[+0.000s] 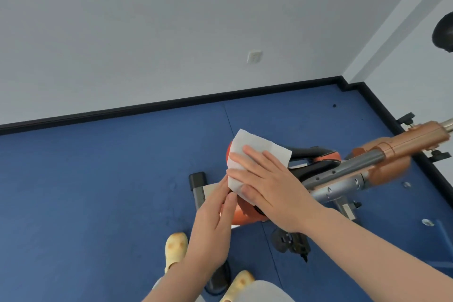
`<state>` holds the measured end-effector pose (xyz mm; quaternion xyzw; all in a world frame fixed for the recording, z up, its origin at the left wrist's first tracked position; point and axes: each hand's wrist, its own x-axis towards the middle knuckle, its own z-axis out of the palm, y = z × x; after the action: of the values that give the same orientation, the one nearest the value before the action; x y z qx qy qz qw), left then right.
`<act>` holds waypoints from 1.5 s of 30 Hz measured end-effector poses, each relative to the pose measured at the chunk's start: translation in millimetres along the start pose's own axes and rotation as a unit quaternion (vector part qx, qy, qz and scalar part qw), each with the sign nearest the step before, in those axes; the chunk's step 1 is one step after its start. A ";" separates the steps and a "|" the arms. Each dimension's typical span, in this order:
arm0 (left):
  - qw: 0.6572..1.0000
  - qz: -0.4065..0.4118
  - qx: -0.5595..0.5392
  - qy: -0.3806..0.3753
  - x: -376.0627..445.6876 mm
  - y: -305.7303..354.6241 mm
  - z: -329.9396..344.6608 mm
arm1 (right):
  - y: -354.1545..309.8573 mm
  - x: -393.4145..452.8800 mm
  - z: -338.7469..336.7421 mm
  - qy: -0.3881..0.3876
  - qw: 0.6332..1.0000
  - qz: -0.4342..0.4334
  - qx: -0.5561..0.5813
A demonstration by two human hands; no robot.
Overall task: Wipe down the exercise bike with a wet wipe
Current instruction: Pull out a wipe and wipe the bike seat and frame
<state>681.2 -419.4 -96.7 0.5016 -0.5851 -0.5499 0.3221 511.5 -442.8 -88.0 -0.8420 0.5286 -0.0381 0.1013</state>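
Your wipe [247,154], a white sheet, lies spread over the rear of the bike's saddle [316,154], which is orange at the edges and black along the top. The saddle sits just right of the middle of the view, above a blue floor [98,191].

Your right hand [267,184] lies flat on the wipe, palm down, fingers straight and slightly spread, pressing the sheet onto the saddle. The far corner of the wipe sticks out beyond your fingertips, towards the wall.

Your left hand [213,223] reaches in from below. Its fingers are straight and close together, and their tips touch the near edge of the wipe at the saddle's rim. It grips nothing.

From under the saddle, a grey metal post [348,169] with a row of holes runs to the right into the bike's orange frame [402,147], which is blurred. A black adjusting knob [407,117] stands above the frame near the right edge. Below your right wrist, a black pedal [291,243] hangs close to the floor. A black-capped foot of the bike's base [197,181] rests on the floor, just left of your left fingertips.

At the bottom of the view you see your two yellow shoes [175,245] on the floor. Beyond the bike, a black skirting [147,108] runs along the foot of a pale grey wall [147,19], which carries a white socket [254,57].
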 end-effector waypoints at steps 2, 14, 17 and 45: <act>1.000 -0.019 0.017 0.000 -5.5 -0.9 9.0 | 6.0 12.4 -4.7 -0.007 1.000 -0.004 -0.001; 0.998 -0.014 0.039 0.056 -5.8 -7.7 17.8 | 52.3 15.5 -22.6 -0.024 0.967 0.250 0.046; 0.998 -0.022 0.040 0.052 -5.2 -10.1 20.0 | 31.3 1.7 -4.2 0.069 0.952 0.298 -0.033; 0.989 0.092 0.074 0.088 15.2 0.9 44.0 | -37.3 -58.1 44.8 0.144 0.974 0.151 0.086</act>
<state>635.7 -419.8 -106.8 0.5147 -0.6370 -0.4267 0.3837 526.6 -369.2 -121.4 -0.7262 0.6535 -0.1882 0.1008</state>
